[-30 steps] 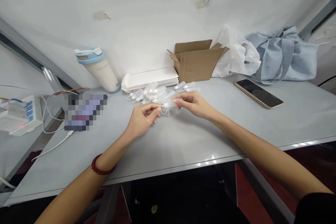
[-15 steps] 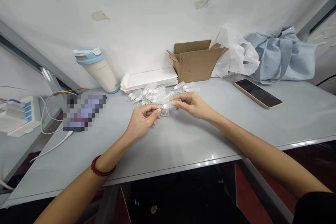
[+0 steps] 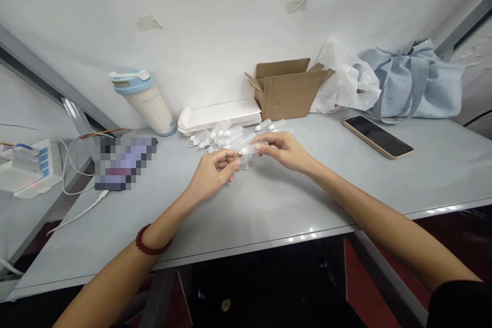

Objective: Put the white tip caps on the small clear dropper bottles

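Observation:
My right hand (image 3: 285,150) pinches the body of a small translucent plastic bottle (image 3: 249,149) with a white cap, which lies sideways and points to the left. My left hand (image 3: 214,173) is closed in a pinch at the bottle's cap end, where a thin pale loop shows between thumb and forefinger. Behind both hands lies a pile of similar small bottles (image 3: 221,132), several with thin loops at their caps. Fingers hide part of the held bottle.
Behind the pile lie flat white boxes (image 3: 223,113), beside an opened cardboard box (image 3: 286,96). A tumbler (image 3: 148,105) stands at left, near a blurred-out device (image 3: 125,164) and a power strip (image 3: 34,169). On the right are a phone (image 3: 378,137), a plastic bag (image 3: 342,82) and a cloth bag (image 3: 417,82).
The held bottle has risen slightly, its cap drawing a little away from my left fingertips, with the thin loop now showing between them. Both hands keep their pinch.

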`<action>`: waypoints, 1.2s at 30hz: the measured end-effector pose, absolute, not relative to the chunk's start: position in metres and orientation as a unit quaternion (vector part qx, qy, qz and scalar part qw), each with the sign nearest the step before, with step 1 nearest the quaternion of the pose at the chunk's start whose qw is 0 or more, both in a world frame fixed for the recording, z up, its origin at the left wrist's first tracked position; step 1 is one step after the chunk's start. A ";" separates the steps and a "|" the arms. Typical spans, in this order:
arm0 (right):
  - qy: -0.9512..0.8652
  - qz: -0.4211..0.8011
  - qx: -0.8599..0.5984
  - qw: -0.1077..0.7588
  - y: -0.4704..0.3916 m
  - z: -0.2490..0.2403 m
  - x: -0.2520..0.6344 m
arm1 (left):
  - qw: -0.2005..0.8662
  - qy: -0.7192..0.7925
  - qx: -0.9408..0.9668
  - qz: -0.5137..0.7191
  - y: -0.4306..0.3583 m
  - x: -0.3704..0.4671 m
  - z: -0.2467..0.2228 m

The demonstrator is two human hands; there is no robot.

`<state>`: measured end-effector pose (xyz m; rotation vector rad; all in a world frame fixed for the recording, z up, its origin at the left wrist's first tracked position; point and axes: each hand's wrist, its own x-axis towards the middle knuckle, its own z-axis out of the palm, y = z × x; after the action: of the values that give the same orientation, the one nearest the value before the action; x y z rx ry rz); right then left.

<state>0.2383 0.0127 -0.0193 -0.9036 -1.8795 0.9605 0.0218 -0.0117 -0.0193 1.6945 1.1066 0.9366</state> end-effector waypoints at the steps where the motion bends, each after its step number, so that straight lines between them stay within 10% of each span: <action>1: -0.746 0.380 -0.361 0.411 0.013 -0.019 0.239 | 0.437 0.447 0.682 0.379 -0.011 0.021 -0.019; 36: -0.772 0.238 -0.423 0.412 0.026 -0.023 0.250 | 0.365 0.472 0.655 0.464 0.004 0.003 -0.014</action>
<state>0.2499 0.0255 -0.0226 -1.0632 -1.9416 0.5992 0.0029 0.0036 -0.0145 1.6837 1.2136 1.1920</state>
